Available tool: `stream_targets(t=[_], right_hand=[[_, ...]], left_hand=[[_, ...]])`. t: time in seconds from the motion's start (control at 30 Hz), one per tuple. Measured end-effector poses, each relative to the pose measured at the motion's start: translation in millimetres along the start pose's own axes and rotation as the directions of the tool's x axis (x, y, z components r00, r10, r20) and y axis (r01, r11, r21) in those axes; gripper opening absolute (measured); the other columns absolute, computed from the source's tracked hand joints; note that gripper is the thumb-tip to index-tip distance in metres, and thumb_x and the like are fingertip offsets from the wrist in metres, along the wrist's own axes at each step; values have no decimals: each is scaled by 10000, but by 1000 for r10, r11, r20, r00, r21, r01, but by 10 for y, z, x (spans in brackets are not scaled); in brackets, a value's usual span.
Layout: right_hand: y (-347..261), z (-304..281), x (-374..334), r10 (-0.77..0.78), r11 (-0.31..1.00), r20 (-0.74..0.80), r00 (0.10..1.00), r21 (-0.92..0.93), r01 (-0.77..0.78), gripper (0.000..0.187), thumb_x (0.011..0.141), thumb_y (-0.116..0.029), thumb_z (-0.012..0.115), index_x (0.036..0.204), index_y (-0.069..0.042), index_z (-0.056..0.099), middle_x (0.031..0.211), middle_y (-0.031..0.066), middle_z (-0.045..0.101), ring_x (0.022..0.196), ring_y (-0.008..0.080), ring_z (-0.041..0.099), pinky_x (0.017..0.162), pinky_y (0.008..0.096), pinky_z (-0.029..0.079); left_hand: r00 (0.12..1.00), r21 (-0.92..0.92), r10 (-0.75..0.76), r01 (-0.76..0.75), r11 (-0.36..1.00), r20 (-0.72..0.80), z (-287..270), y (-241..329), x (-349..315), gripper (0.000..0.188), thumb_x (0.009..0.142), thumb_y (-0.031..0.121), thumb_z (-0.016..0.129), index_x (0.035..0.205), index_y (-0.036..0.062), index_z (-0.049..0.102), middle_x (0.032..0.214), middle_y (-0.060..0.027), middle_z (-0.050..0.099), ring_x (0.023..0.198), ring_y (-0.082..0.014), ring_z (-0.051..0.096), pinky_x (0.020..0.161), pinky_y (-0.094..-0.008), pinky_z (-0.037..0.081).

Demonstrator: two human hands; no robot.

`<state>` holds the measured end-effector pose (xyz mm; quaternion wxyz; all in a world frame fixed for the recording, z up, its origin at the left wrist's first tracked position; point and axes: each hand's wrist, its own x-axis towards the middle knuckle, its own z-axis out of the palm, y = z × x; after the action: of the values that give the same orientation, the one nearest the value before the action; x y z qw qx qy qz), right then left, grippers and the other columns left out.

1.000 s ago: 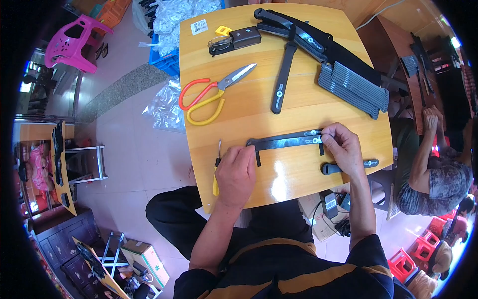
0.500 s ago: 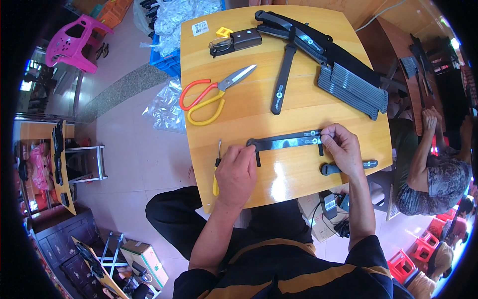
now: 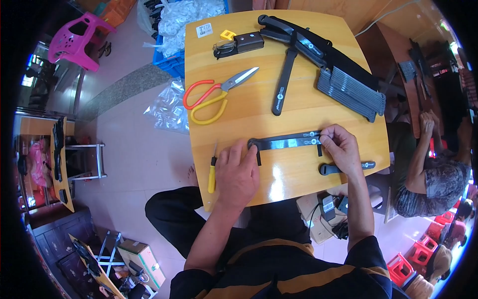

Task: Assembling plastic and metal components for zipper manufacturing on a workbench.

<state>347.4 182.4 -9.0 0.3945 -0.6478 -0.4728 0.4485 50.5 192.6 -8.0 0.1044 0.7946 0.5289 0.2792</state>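
Note:
A pair of flat black straps (image 3: 286, 143) lies across the front of the wooden table (image 3: 298, 184), one above the other, each with a pale printed mark near its right end. My left hand (image 3: 236, 172) holds their rounded left end between thumb and forefinger, its other fingers stretched out. At the right end, my right hand (image 3: 342, 147) pinches the straps between thumb and fingertips. Short black tabs stick out below both ends. Beside my left hand lies a screwdriver (image 3: 212, 174) with a yellow handle. Another black strap piece (image 3: 347, 167) rests under my right wrist.
Large scissors (image 3: 219, 97) with red and yellow handles lie at the left. Farther back are a dark case (image 3: 249, 42), a single strap (image 3: 285, 82) and a stack of straps (image 3: 351, 92). A blue crate (image 3: 172, 62) stands beyond the table; a co-worker (image 3: 430, 184) sits at right.
My left hand's fingers have straightened from a tighter curl, with the thumb still at the strap end. My right hand keeps its pinch. The view has shifted slightly.

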Motion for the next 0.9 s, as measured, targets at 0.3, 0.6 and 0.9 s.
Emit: stream_targets(t=[0.3,0.6,0.9], right_hand=[[-19,52,-15,-33,999,-94,995,-41,29,62,959,-41,727,949,-9,675,748,-61,578,681,27,516,609,213,441],[-64,25,-13,-110,979,-129,985,-185,85,112,935,-81,750,923,-2,672,704,35,629,653,94,577,615,270,484],[-230,100,22,-97,905,-173,980,-426,14,120,921,-115,755,903,-23,681,725,104,679,629,183,636,617,311,510]], left_hand=[[998,73,53,-51,996,-24,73,-89,-69,268,863,121,704,1120,85,771,1312,-68,652,1175,-331,602,919,-475,493],[999,38,46,-46,998,-2,82,-95,-68,277,872,109,687,1135,68,764,1300,-96,652,1187,-352,595,943,-487,479],[999,39,42,-43,998,6,53,-84,-66,285,877,109,686,1148,61,758,1306,-109,640,1193,-354,585,951,-487,468]])
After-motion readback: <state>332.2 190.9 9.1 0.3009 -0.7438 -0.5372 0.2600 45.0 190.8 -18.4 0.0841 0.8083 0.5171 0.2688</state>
